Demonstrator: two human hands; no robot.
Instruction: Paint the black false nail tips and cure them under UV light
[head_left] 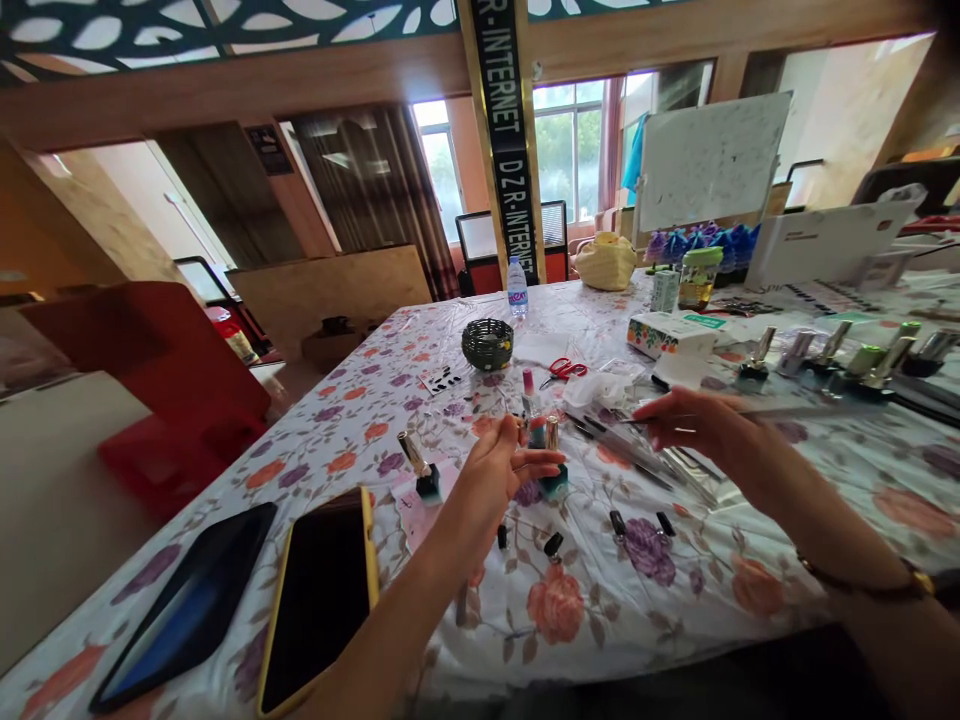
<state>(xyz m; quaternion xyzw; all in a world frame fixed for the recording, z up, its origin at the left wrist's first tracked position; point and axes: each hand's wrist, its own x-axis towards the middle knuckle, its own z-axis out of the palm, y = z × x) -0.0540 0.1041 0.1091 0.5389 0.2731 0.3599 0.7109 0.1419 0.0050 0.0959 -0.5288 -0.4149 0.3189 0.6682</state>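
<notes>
My left hand (495, 460) is closed in a pinch over the middle of the table, on something small that I cannot make out. Beside its fingers stand a dark green nail polish bottle (555, 480) and a pink-capped bottle (528, 384). My right hand (694, 430) is closed on a thin tool (634, 420), its tip pointing left; its exact kind is unclear. Below lie several black false nails (553, 545), apart from both hands. A nail polish bottle with a gold cap (427, 480) stands left of my left hand. Slim brushes or pens (622, 450) lie between the hands.
Two phones, one dark (187, 610) and one yellow-cased (322, 590), lie at the left. Farther back are a dark woven basket (487, 345), red scissors (566, 369) and a water bottle (517, 288). Several polish bottles (825, 350) and a tissue box (670, 336) stand right.
</notes>
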